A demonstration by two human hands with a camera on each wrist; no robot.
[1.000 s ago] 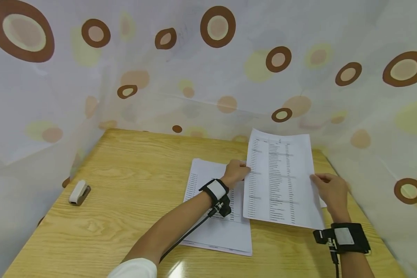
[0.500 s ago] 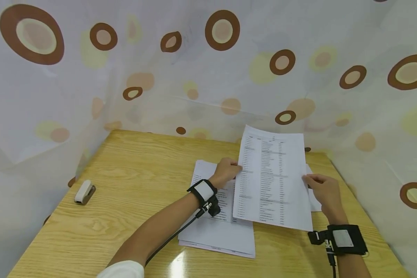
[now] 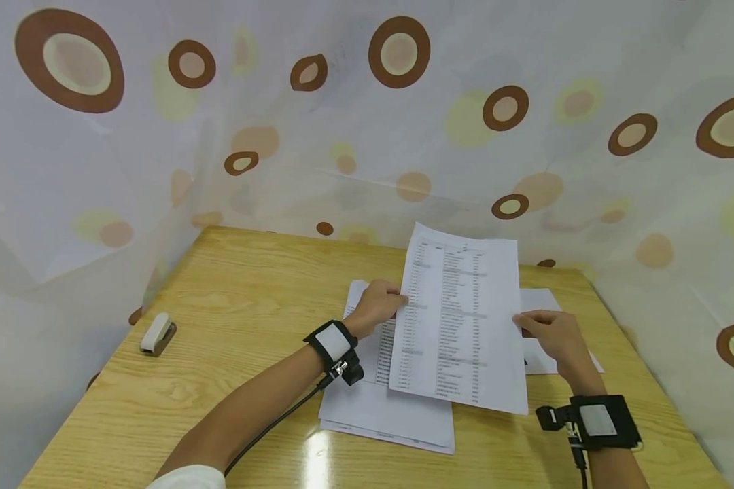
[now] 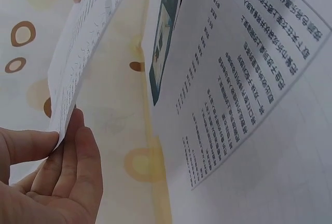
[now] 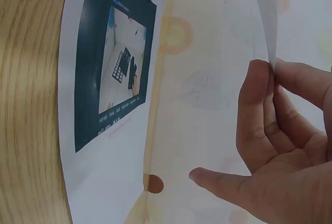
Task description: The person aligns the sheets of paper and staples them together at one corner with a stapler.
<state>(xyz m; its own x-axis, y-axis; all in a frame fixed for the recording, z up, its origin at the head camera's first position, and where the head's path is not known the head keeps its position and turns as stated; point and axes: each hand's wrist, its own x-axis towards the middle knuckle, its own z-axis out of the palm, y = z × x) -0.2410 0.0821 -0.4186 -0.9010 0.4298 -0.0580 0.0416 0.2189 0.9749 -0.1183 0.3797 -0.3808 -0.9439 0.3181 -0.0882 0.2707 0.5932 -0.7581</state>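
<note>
A white sheet of paper [image 3: 459, 319] printed with columns of text is held up above the table, slightly tilted. My left hand [image 3: 376, 307] pinches its left edge between thumb and fingers. At its right edge, my right hand [image 3: 553, 336] pinches it too; in the right wrist view one finger of that hand [image 5: 295, 136] stands apart from the paper. Beneath the held sheet lies a stack of printed papers [image 3: 385, 414], partly covered by it. To the right, another paper [image 3: 541, 299] lies partly hidden; the right wrist view shows a paper with a dark-bordered picture [image 5: 122, 63].
A small white and brown stapler [image 3: 158, 334] lies at the left side of the wooden table [image 3: 251, 285]. A curtain-like sheet with brown circles [image 3: 342, 102] surrounds the table at the back and sides. Cables run from both wrist cameras.
Both hands have moved left with the held sheet, bringing it further over the stack. More of the paper at the right has come into sight. The head view has shifted slightly.
</note>
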